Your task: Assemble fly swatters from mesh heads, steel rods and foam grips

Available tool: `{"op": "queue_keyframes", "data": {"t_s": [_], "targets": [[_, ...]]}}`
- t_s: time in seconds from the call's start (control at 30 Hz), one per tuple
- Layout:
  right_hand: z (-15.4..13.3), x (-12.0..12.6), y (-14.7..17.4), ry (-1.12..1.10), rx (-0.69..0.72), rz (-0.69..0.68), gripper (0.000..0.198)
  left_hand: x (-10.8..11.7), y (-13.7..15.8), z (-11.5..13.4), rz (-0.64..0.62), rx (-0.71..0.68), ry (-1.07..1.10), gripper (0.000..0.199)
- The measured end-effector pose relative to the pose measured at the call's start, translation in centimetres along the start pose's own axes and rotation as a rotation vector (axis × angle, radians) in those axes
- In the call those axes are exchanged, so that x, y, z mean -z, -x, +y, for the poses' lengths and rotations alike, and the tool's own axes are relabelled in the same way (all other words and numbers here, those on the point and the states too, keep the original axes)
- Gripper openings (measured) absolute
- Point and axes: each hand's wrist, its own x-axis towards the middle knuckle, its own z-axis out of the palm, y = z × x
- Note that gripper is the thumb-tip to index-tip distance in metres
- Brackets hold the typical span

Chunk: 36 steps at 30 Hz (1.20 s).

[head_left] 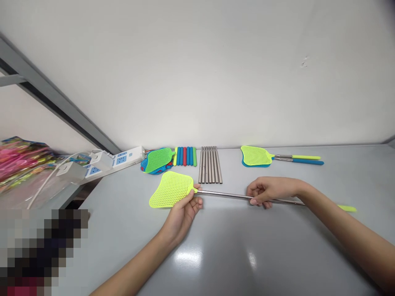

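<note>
A yellow-green fly swatter [173, 190] with a long, drawn-out metal rod lies crosswise before me, its yellow handle end showing past my right forearm. My left hand [184, 205] pinches the neck where the mesh head meets the rod. Around the middle of the rod, the fingers of my right hand [263, 192] are closed. Behind my left hand are a pile of loose swatter heads [159, 160], a row of coloured handle grips [185, 156] and several metal rods [210, 165] side by side. Two whole swatters [256, 156], one yellow and one blue, lie stacked behind my right hand.
A white power strip [123, 158] with plugged-in adapters and a white cable stands at the table's left edge. Shiny plastic packages [24, 172] lie farther left. The grey table [222, 246] ends at a white wall [216, 74] at the back.
</note>
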Motion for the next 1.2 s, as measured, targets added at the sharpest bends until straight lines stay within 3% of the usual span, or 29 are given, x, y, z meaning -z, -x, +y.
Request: {"op": "queue_keyframes", "data": {"t_s": [0.13,0.47,1.2], "targets": [[-0.01,-0.02,-0.20,0.012,0.018,0.081,0.029,-0.09,0.04,0.04,0.006,-0.006,-0.009,0.017],[0.09,-0.42,-0.72,-0.046,0.026,0.046,0.032,-0.14,-0.07,0.52,-0.062,0.087,-0.045,0.020],[0.30,-0.29,-0.72,-0.053,0.020,0.058,0.030,-0.18,0.13,0.42,-0.069,0.058,-0.057,0.014]]}}
